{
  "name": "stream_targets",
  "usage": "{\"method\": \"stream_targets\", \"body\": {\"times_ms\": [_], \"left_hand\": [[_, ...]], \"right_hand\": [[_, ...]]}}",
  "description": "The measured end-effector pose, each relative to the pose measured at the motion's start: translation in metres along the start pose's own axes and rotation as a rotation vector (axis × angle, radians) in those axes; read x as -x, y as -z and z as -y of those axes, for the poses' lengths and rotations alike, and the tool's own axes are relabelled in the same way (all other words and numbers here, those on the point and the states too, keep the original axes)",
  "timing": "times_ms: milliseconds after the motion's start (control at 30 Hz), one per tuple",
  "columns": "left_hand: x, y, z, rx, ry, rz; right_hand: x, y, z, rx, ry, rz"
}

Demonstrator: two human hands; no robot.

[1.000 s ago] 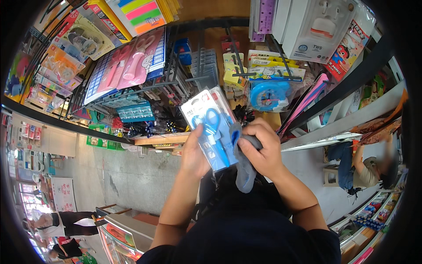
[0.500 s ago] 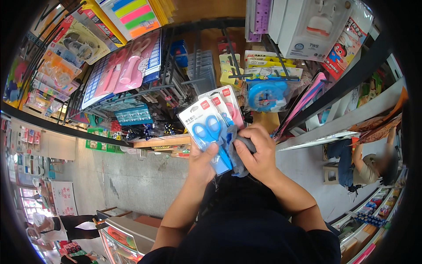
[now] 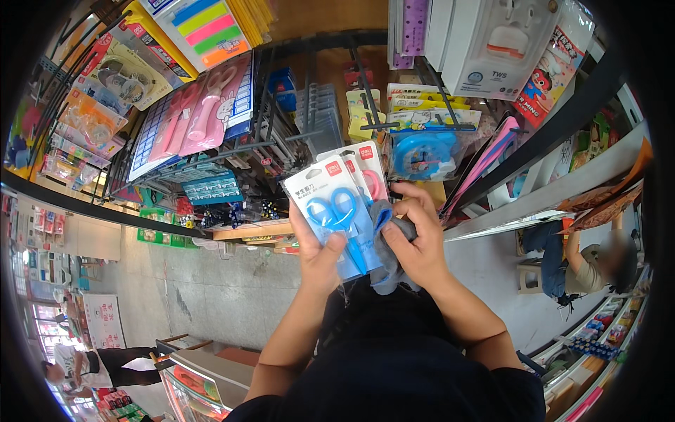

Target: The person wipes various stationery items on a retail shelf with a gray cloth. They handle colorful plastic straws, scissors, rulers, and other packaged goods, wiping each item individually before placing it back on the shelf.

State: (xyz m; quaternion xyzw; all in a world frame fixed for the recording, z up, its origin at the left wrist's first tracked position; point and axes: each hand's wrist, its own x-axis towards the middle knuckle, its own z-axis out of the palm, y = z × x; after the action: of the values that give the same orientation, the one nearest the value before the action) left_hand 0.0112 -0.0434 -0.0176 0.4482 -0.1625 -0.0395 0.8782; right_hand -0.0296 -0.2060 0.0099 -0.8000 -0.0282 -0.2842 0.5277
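Observation:
My left hand (image 3: 320,257) holds a fanned stack of carded scissor packs (image 3: 337,204); the front pack shows blue scissors, and a pack behind it shows pink ones (image 3: 373,183). My right hand (image 3: 415,243) grips a grey cloth (image 3: 385,243) pressed against the right edge of the packs. Both hands are raised in front of a wire display rack (image 3: 281,133) hung with stationery.
Pink scissors on cards (image 3: 200,112) and a blue tape dispenser pack (image 3: 422,151) hang on the rack. Shelves (image 3: 555,190) run along the right. A person (image 3: 590,264) sits on a stool at the right; another person (image 3: 91,366) stands at the lower left.
The packs have fanned out and dropped slightly lower. My right hand has moved the grey cloth up against their right edge.

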Motion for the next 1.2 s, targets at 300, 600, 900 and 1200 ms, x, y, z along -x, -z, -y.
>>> {"method": "stream_targets", "body": {"times_ms": [300, 600, 900, 1200], "left_hand": [[0.002, -0.002, -0.001, -0.172, -0.022, 0.015], [0.005, 0.005, -0.009, 0.263, 0.204, -0.319], [-0.006, 0.033, -0.011, -0.388, -0.007, -0.339], [0.015, 0.013, 0.0, -0.209, 0.401, -0.01]], "right_hand": [[0.007, 0.0, -0.011, -0.375, -0.349, 0.105], [0.004, 0.001, -0.013, -0.292, -0.313, -0.203], [0.012, 0.013, -0.011, -0.325, -0.375, -0.099], [0.019, -0.005, -0.011, -0.2, -0.23, 0.149]]}}
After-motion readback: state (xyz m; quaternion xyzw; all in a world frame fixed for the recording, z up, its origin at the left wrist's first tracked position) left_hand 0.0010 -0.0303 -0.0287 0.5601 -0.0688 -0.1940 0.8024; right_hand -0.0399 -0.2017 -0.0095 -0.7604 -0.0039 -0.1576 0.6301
